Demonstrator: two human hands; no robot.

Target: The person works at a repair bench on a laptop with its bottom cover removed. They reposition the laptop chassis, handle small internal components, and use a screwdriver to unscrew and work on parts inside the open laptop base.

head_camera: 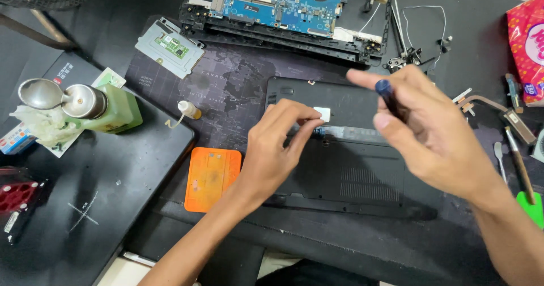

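A black laptop bottom cover (pixel 351 173) lies flat on the dark desk mat, vents toward me. My left hand (pixel 277 150) rests on its upper left part, thumb and fingertips pinched near a small white sticker (pixel 323 113). My right hand (pixel 430 133) hovers over the cover's right side and grips a dark screwdriver (pixel 390 96) with a blue cap, held upright between thumb and fingers. The tip of the tool is hidden behind the hand.
A blue motherboard in a black laptop frame (pixel 283 8) lies at the back. A grey touchpad bracket (pixel 169 47), a green pump bottle (pixel 105 107), an orange pad (pixel 212 178), a closed black laptop (pixel 85 201), hinges and wires (pixel 416 51) and hand tools (pixel 518 161) surround the cover.
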